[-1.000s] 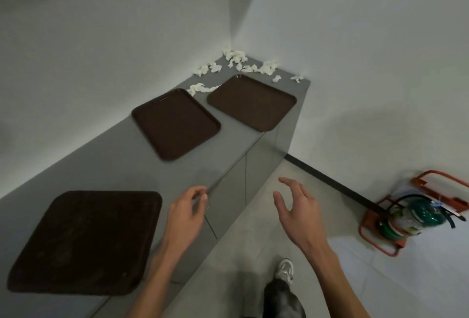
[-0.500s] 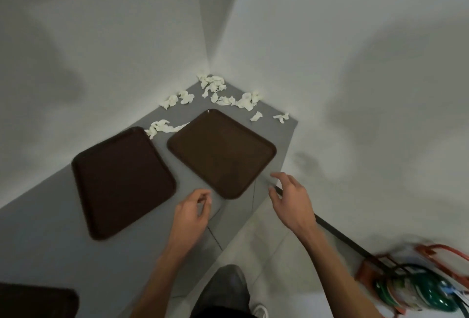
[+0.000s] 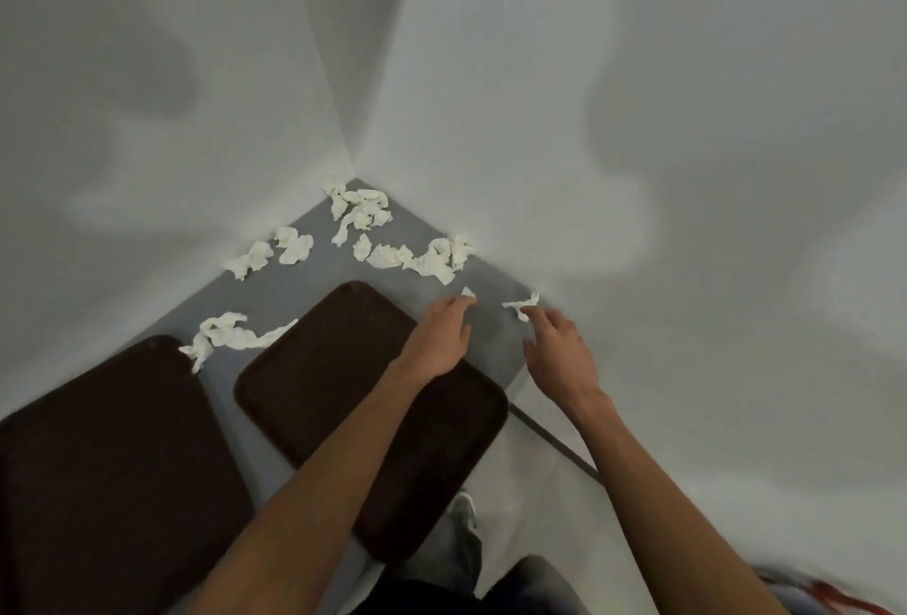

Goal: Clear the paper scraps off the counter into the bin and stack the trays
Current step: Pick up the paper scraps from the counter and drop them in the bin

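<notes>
head view. nearest us, two dark trays lie side by side, unstacked, on the grey counter [image 3: 294, 290]: the left tray [image 3: 98, 467] at the lower left of the frame and the centre tray [image 3: 333, 393] at lower centre, close to the counter's front edge, with the left forearm crossing above it. the left hand [image 3: 437, 339] reaches past that tray's far edge, fingertips at a small scrap [image 3: 468, 292]; we cannot tell whether they pinch it. the right hand [image 3: 559, 357], apart from the left, holds nothing, its fingers loose and spread, tips just beside a second scrap [image 3: 521, 307] near the counter's right edge. farther back lie a long strip [image 3: 226, 334] between the trays' far corners, a pair of scraps [image 3: 275, 251], and two clusters [image 3: 363, 209] toward the wall corner at mid-frame. no bin is in view. risks, as we judge them: a brushing fingertip could flick the light second scrap onto the floor; the forearm could drag the centre tray over the front edge; scraps tucked against the walls could be missed.
</notes>
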